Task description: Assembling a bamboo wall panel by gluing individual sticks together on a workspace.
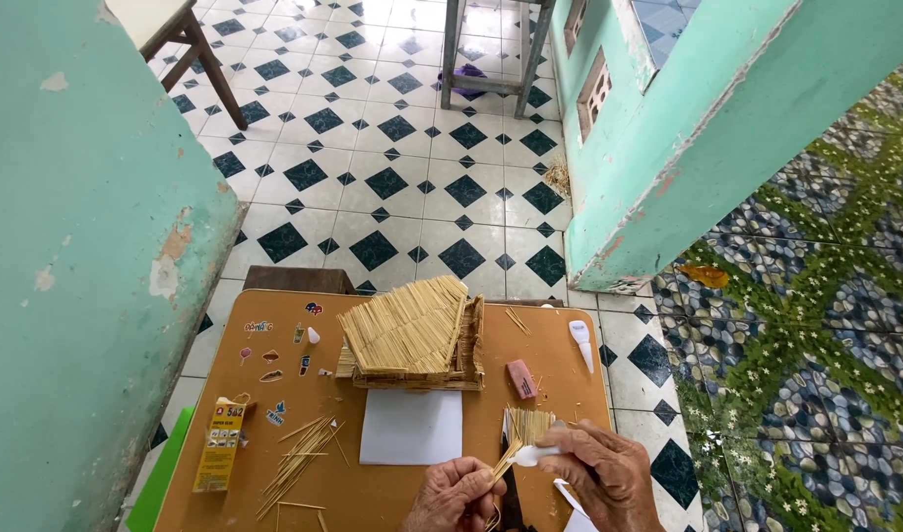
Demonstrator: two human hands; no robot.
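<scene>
My right hand (606, 475) holds a small white glue tube (536, 454), its tip pointing left at thin wooden sticks. My left hand (457, 497) pinches those sticks (501, 463) at the table's near edge. A small panel of glued sticks (526, 426) lies just beyond both hands. A model house made of sticks (412, 335) stands in the middle of the orange-brown table (274, 463). A white sheet of paper (412, 427) lies in front of the house.
Loose sticks (299, 458) lie scattered left of the paper, next to a yellow box (220, 445). A pink eraser (521, 378) and a white nozzle cap (580, 339) lie on the right. A green wall (77, 276) stands left, a pillar (688, 148) right, and stool legs (491, 49) stand on the tiled floor.
</scene>
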